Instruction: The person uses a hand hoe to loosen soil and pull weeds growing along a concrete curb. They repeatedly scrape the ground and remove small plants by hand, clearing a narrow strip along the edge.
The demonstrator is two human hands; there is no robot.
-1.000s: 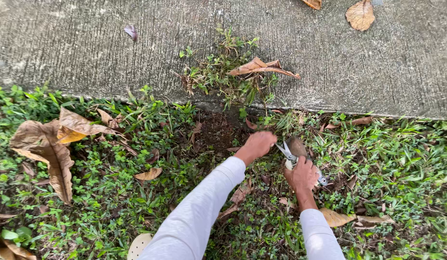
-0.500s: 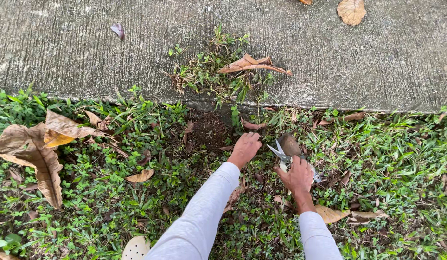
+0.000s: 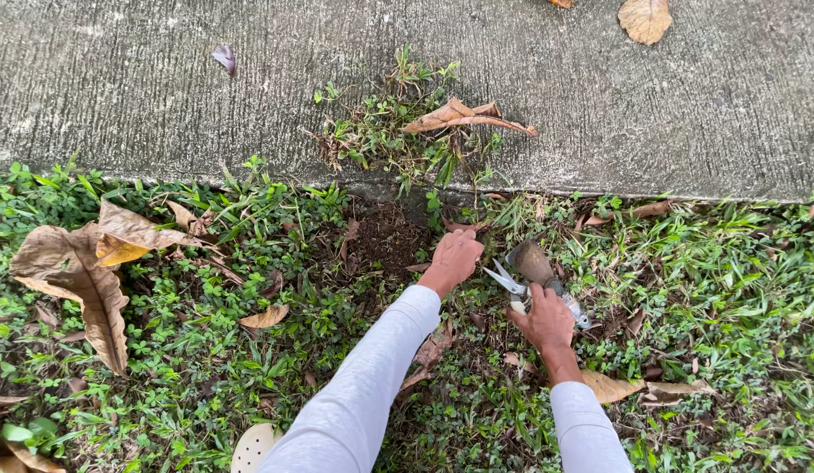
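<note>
Right hand (image 3: 545,317) is closed round the handles of a pair of garden shears (image 3: 512,285), and I can see it resting low in the grass (image 3: 722,289) just below the concrete edge. Open metal blades of the shears point up and to the left, toward my left hand (image 3: 453,257); their long axis runs diagonally from the right hand toward the bare soil patch (image 3: 385,241). Left hand is curled shut, knuckles up, pressed down into the weeds at the rim of that soil patch; I cannot tell what it grips. A brownish, rounded trowel blade (image 3: 531,261) lies just beside the shears, touching or nearly touching them. Beyond the soil, a clump of pulled weeds (image 3: 381,140) sits on the concrete slab (image 3: 162,96) with a curled dry leaf (image 3: 464,116) on top. Large brown leaves (image 3: 74,271) lie well apart to the left. Another dry leaf (image 3: 613,385) sits near my right sleeve (image 3: 587,429).
</note>
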